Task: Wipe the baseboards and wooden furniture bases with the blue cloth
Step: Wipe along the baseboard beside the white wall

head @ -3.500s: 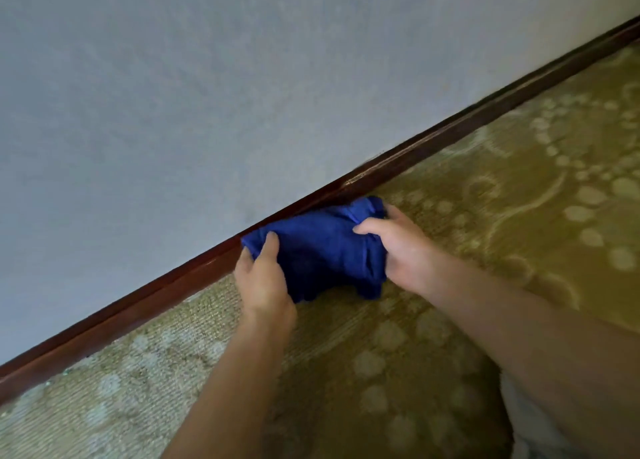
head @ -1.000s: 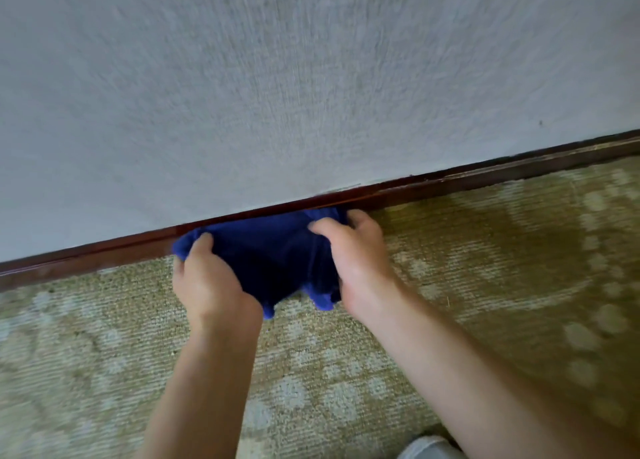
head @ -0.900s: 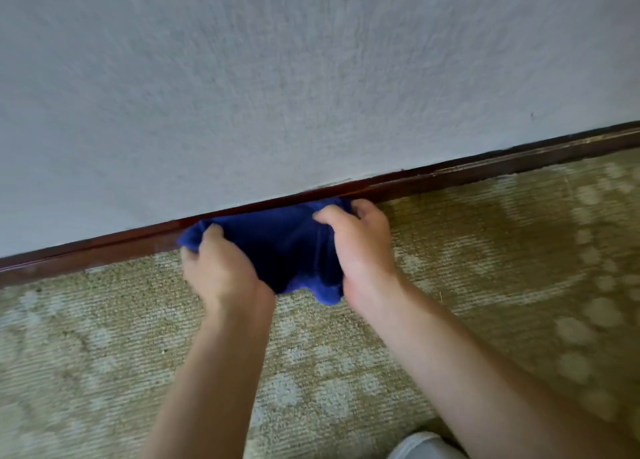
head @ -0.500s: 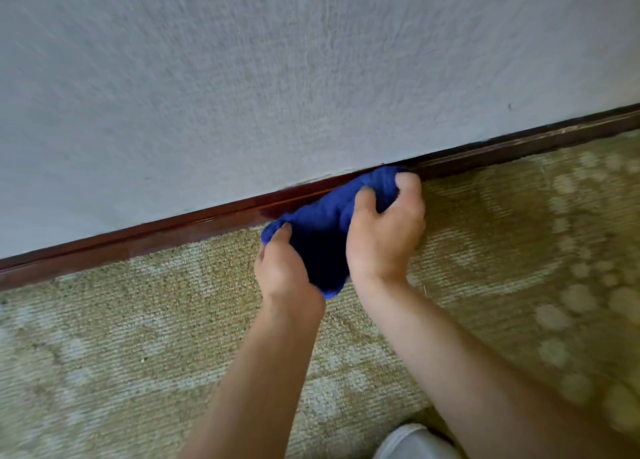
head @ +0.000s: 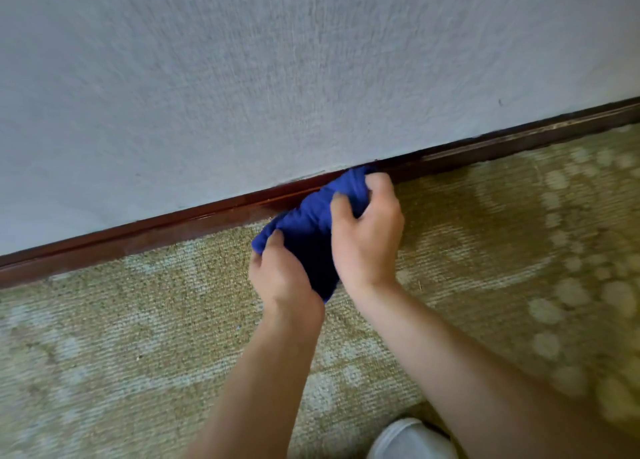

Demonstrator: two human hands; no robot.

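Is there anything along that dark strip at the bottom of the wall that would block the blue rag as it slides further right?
Nothing visible does. The blue cloth, held by the left hand and right hand, presses on the baseboard. To the right the strip runs bare to the picture's edge, with only carpet beside it.

Two bare forearms, no sleeves in sight, no watch, bracelet or ring showing. Left hand (head: 284, 278) and right hand (head: 367, 240) uncovered, no gloves, short plain nails on the fingers (head: 337, 204). At the bottom edge, a rounded patch of white or pale grey (head: 412, 439), blurred; shoe or clothed knee, cannot tell which.
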